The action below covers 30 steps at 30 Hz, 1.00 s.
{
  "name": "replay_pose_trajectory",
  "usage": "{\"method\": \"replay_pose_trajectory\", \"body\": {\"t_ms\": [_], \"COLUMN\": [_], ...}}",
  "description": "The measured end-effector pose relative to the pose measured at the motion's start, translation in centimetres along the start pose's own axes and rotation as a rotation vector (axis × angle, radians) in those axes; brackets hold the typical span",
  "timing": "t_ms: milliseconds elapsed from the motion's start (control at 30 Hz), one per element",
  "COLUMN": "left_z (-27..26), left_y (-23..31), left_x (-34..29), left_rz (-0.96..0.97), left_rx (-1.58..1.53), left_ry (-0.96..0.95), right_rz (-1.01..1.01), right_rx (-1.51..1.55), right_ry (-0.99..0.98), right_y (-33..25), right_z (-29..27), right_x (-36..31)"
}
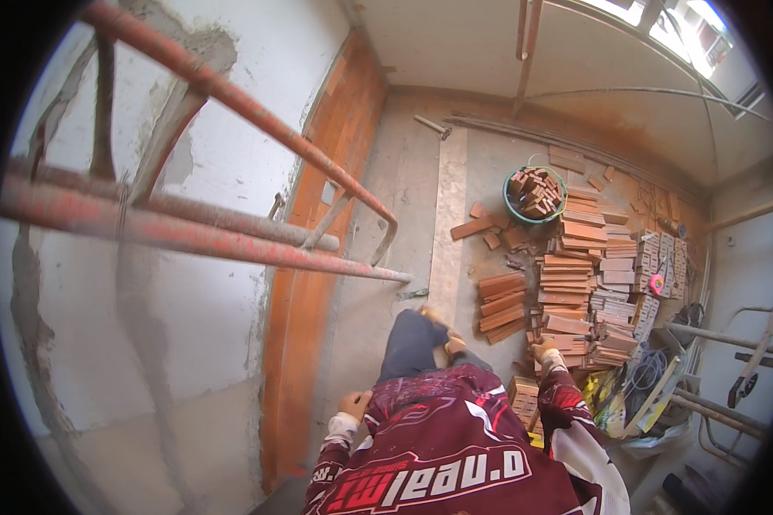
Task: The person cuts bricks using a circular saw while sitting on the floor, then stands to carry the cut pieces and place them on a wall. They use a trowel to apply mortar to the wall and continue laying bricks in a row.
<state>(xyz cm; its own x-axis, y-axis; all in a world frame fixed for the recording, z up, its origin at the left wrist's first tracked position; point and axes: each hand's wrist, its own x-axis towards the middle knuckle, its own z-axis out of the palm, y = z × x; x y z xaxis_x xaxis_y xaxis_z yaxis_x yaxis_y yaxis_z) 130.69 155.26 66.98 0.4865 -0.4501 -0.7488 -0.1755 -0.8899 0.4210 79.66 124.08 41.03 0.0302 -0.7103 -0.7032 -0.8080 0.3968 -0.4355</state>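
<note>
My left hand (355, 403) hangs beside my dark trouser leg (406, 348), its fingers loosely apart and nothing seen in them. To the right, my right hand (543, 348) is at the near left edge of the stacked reddish-brown brick tiles (567, 300). Its fingers are bent round the end of a tile there, partly hidden by the hand. A smaller pile of darker tiles (502, 306) lies just left of that stack.
A green-rimmed bucket (534, 194) holds broken tile pieces. Red scaffold tubes (206, 232) cross the left side, before a wall partly faced with orange tiles (318, 249). A hammer (433, 126) lies on the floor. A pink tape measure (657, 281) rests on grey-backed tiles. Cables (650, 371) lie right.
</note>
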Motion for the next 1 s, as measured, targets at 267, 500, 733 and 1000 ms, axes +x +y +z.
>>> {"method": "replay_pose_trajectory", "body": {"t_ms": [267,500,733,1000], "left_z": [-3.0,-8.3,-11.2,-6.3], "left_y": [-1.4,11.7,16.7,21.6], "left_x": [8.5,14.9,15.9,13.5], "left_rz": [-0.359,-0.212,-0.252,-0.404], "left_rx": [-0.217,-0.019,-0.059,-0.348], "left_ry": [-0.168,-0.068,-0.044,-0.027], "right_rz": [0.178,0.148,-0.01,-0.382], "right_rx": [-0.15,-0.081,0.197,0.009], "right_ry": [-0.156,-0.197,-0.042,-0.259], "right_y": [-14.3,-26.3,-34.6,-62.2], "right_z": [1.5,0.1,-3.0,-4.9], "right_x": [-5.2,1.6,20.0,27.3]}}
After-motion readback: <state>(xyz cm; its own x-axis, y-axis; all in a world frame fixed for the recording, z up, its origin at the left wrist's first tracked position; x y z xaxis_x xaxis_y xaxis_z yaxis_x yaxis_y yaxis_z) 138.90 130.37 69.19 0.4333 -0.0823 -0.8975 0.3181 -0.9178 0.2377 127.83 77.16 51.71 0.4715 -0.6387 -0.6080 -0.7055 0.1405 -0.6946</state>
